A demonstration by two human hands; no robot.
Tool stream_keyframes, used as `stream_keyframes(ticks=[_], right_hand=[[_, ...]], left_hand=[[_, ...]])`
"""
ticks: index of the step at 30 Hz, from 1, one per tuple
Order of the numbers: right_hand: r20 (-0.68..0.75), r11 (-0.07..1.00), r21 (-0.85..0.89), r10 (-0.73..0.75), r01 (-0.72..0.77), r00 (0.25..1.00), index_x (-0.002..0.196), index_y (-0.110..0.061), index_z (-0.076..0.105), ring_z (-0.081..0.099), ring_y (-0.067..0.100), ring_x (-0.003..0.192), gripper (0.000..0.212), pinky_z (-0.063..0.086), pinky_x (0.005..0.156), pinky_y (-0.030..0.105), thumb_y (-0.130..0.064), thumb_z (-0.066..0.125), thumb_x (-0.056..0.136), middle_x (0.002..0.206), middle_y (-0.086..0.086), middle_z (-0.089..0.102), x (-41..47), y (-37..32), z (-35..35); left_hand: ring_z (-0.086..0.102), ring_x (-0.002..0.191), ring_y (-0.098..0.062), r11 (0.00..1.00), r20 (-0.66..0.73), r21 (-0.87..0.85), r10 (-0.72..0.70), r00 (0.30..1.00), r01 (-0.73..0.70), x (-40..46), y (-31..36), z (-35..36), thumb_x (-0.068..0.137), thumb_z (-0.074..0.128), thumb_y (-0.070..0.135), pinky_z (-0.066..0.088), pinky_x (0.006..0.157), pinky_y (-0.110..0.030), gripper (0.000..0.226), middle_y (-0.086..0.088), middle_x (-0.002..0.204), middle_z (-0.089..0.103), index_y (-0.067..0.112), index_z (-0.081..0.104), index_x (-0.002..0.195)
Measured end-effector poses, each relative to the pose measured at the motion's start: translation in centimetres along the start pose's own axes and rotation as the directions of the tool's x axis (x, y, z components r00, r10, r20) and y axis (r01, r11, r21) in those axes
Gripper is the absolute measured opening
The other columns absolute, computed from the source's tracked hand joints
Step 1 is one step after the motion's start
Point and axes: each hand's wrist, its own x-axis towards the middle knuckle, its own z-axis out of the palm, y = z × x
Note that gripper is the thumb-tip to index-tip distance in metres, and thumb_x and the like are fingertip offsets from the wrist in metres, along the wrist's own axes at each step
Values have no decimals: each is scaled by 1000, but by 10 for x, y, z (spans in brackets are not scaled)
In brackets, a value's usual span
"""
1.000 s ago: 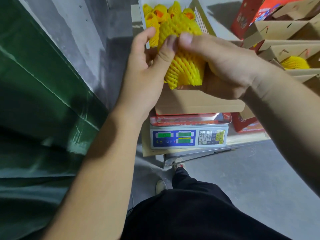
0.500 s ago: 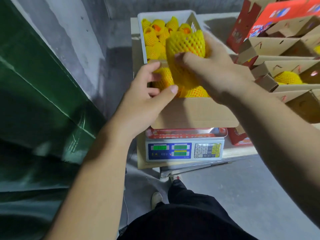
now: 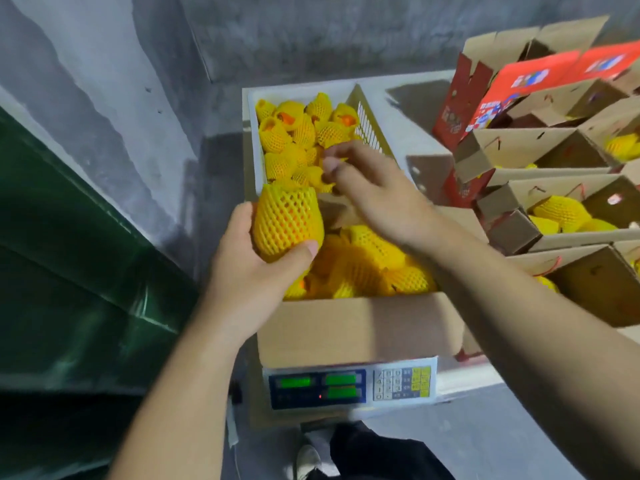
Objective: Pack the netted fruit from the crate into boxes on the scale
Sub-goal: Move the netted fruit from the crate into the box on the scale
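Note:
A white crate (image 3: 252, 140) at the back holds several fruit in yellow foam nets (image 3: 294, 133). In front of it an open cardboard box (image 3: 360, 329) sits on the scale (image 3: 403, 379), with several netted fruit (image 3: 374, 265) inside. My left hand (image 3: 246, 275) grips one netted fruit (image 3: 287, 221) over the box's left edge. My right hand (image 3: 377, 199) reaches over the crate's near end. Its curled fingertips are among the netted fruit there. They are blurred, so a grip on any of them is unclear.
Several open cardboard boxes (image 3: 554, 188) with netted fruit stand in a row at the right, with red printed flaps (image 3: 512, 84) behind. A grey wall and a green sheet (image 3: 69, 271) run along the left. My leg and shoe show below the scale.
The netted fruit passed from my right hand to my left, which now holds it over the box. My right hand moved back to the crate.

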Motion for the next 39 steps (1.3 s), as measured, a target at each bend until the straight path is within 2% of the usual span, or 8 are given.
stream_keyframes(ticks=[5, 13, 18, 21, 24, 27, 31, 39], right_hand=[[115, 797, -591, 239, -127, 964, 140, -16, 53, 62, 30, 110, 46, 47, 84, 33, -24, 63, 96, 126, 9, 65, 136, 105, -46], [430, 243, -899, 335, 364, 838, 151, -26, 30, 47, 43, 130, 81, 51, 75, 48, -19, 78, 87, 147, 11, 30, 236, 232, -14], [330, 417, -894, 365, 164, 871, 145, -25, 25, 30, 49, 143, 68, 48, 102, 64, -18, 70, 94, 151, 15, 33, 246, 241, -2], [278, 594, -803, 296, 52, 914, 145, -20, 29, 43, 46, 133, 83, 49, 102, 55, -38, 80, 82, 142, 16, 45, 244, 217, -22], [141, 922, -293, 302, -252, 943, 124, -25, 52, 67, 18, 89, 60, 55, 71, 27, -49, 72, 72, 102, -3, 68, 221, 168, -45], [298, 883, 238, 330, -404, 896, 102, -26, 64, 60, 16, 69, 37, 45, 52, 29, -53, 71, 79, 82, -2, 65, 182, 114, -55], [379, 859, 376, 199, -347, 904, 118, -30, 65, 69, 19, 85, 36, 56, 65, 34, -48, 76, 88, 99, -1, 71, 115, 66, -56], [138, 994, 105, -11, -4, 990, 139, -13, 54, 61, 19, 121, 65, 52, 105, 44, -30, 82, 83, 133, 7, 61, -4, 15, -21]], left_hand=[[66, 99, -11, 992, -57, 110, -62, 996, 68, 62, 12, 10, 62, 71, 78, 60, 81, -46, 70, 20, 111, 64, 53, 47, 124], [59, 91, -4, 941, -52, 329, -73, 996, 86, 147, 9, 27, 63, 64, 84, 43, 63, -23, 70, 25, 106, 56, 57, 39, 122], [58, 92, -7, 903, 18, 426, -76, 997, 61, 199, 8, 40, 70, 71, 72, 47, 64, -29, 69, 20, 108, 53, 53, 36, 127], [56, 128, -27, 854, 45, 519, -65, 997, 33, 224, 13, 49, 88, 75, 53, 52, 99, -45, 86, 4, 150, 48, 38, 29, 159], [48, 140, -32, 829, 37, 559, -24, 999, -1, 226, 20, 56, 92, 70, 55, 45, 111, -49, 88, 0, 163, 31, 34, 24, 164], [58, 133, -19, 965, 147, 259, 6, 989, -44, 206, 33, 65, 88, 75, 55, 49, 111, -47, 84, 5, 156, 48, 34, 37, 160], [71, 117, -8, 984, 162, -146, 128, 978, -105, 157, 43, 62, 85, 83, 35, 59, 98, -34, 74, 12, 136, 69, 31, 52, 152], [76, 91, -1, 985, -166, -105, 119, 979, -137, 39, 28, 25, 101, 67, 25, 63, 76, -22, 39, 32, 109, 74, 63, 72, 110]])
